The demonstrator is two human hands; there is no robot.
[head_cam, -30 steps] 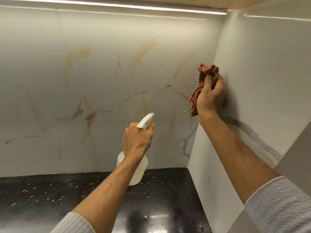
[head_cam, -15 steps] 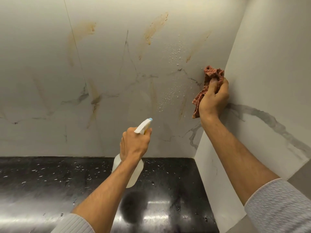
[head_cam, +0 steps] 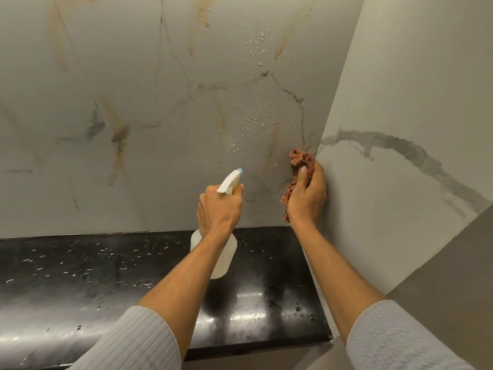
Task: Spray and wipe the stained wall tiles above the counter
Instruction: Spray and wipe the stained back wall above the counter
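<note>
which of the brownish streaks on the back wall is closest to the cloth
The short vertical streak just left of the cloth, right of the lower droplet patch. The other brownish streaks sit further left or higher on the back wall.

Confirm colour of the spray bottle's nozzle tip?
Light blue nozzle tip on white spray head; head view.

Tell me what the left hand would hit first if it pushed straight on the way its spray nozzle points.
Likely the back wall tile, around the spray droplets above the nozzle; nothing shows between, though depth is unclear.
</note>
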